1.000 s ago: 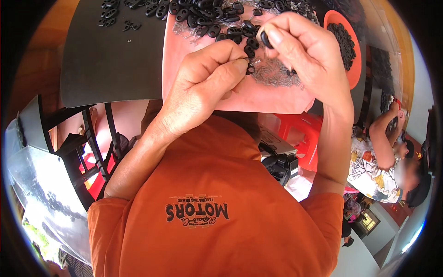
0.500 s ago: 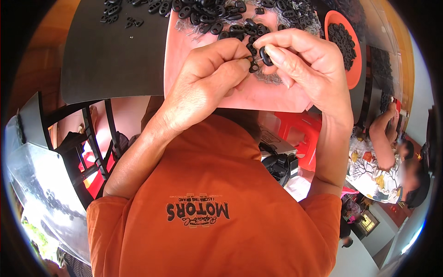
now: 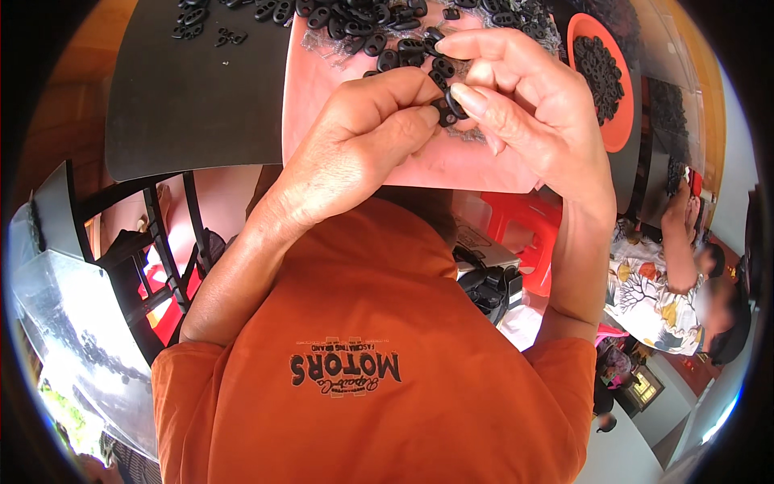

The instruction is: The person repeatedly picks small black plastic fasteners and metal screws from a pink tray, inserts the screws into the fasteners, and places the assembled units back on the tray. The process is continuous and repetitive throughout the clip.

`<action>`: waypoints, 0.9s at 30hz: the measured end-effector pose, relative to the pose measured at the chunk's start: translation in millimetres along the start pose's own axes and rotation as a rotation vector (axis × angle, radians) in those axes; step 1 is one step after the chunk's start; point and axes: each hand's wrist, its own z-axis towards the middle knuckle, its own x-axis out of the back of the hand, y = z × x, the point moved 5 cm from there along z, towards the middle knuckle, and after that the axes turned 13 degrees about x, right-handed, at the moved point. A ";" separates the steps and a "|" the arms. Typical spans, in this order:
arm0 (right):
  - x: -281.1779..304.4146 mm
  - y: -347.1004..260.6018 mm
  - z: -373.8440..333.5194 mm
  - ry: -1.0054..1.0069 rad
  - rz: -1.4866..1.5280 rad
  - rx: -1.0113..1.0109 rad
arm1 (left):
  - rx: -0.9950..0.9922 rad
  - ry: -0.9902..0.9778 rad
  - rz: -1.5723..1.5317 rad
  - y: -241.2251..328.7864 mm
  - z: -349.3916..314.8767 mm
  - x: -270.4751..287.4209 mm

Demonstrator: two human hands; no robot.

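Observation:
My left hand [image 3: 367, 133] pinches a black two-hole plastic cord lock piece [image 3: 445, 114] between thumb and forefinger, above the front part of a pink tray [image 3: 484, 173]. A black oval part stands against that piece, and the thumb of my right hand [image 3: 536, 121] touches its edge. My right forefinger is stretched out, away from the thumb. The right hand's other fingers are partly hidden behind the thumb. Just beyond the fingers, loose black cord lock pieces [image 3: 387, 60] lie heaped on the tray, among small silvery springs [image 3: 322, 44].
An orange-red bowl [image 3: 622, 129] of small black parts stands to the right. More black pieces [image 3: 192, 20] lie at the back of the dark table [image 3: 193, 105]. A red stool [image 3: 524, 234] stands below the table. Another person [image 3: 657, 298] sits at far right.
My right forefinger has lifted off the oval part and stretched away from the thumb. The oval part now sits up against the piece in my left hand; before, a gap with a spring showed.

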 end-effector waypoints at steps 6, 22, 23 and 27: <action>2.4 4.0 -0.7 -0.027 0.018 -0.023 | 0.017 -0.019 -0.022 -2.1 2.1 -0.8; 10.9 6.0 -0.8 -0.093 0.028 0.047 | -0.007 -0.097 -0.044 7.2 11.9 -9.4; 10.1 5.4 -0.7 -0.091 0.031 0.049 | 0.004 -0.089 -0.039 6.3 11.3 -8.9; 5.2 5.3 -3.2 -0.049 0.083 0.042 | 0.021 -0.065 -0.037 5.2 8.6 -7.3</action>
